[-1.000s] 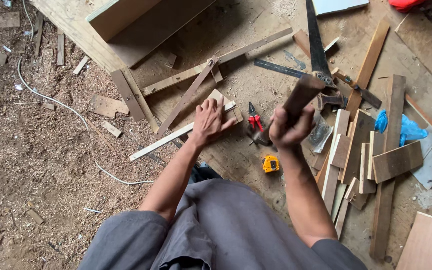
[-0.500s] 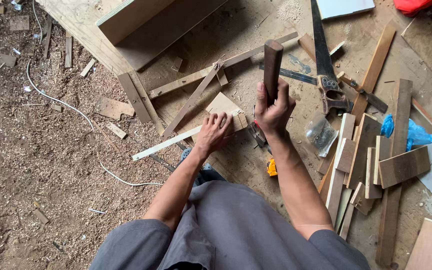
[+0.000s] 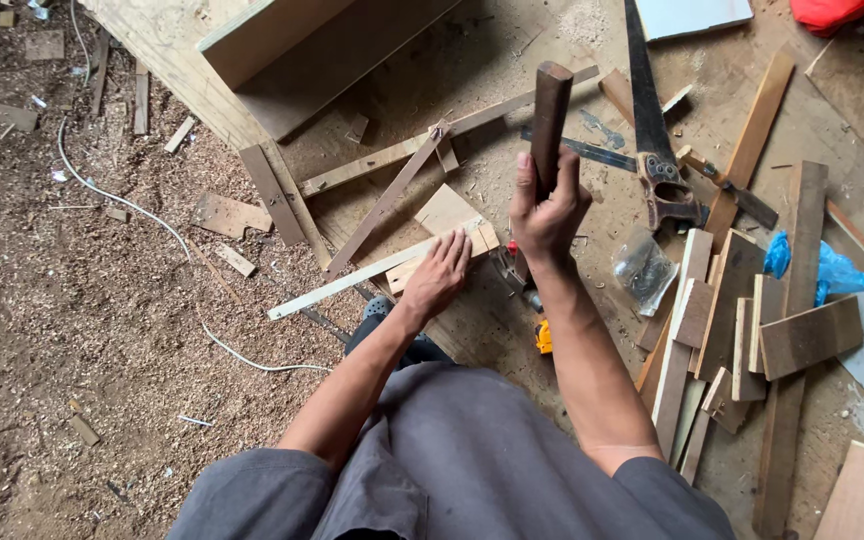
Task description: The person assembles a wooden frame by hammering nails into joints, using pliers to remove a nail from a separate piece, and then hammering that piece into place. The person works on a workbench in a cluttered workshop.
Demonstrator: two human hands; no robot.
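My right hand point(image 3: 546, 210) is raised above the floor and grips a dark wooden handle point(image 3: 550, 115) that points up and away from me; its far end shows no head from here. Flat on the floor, my left hand point(image 3: 438, 276) presses a pale wooden board point(image 3: 449, 214) where a thin white strip point(image 3: 344, 283) crosses under it. A long slat point(image 3: 422, 142) and a diagonal brace point(image 3: 384, 200) lie just beyond the board. My grey-clad knees fill the bottom of the view.
A handsaw point(image 3: 649, 120) lies to the right of the raised handle. Several short planks point(image 3: 732, 330) are stacked at right, beside a blue bag point(image 3: 832, 268). A small yellow tool point(image 3: 544, 337) sits near my right forearm. A white cable point(image 3: 142, 225) crosses the sawdust at left.
My right hand swung the wooden handle from a tilted position up to upright. The left hand stayed pressed on the pale board.
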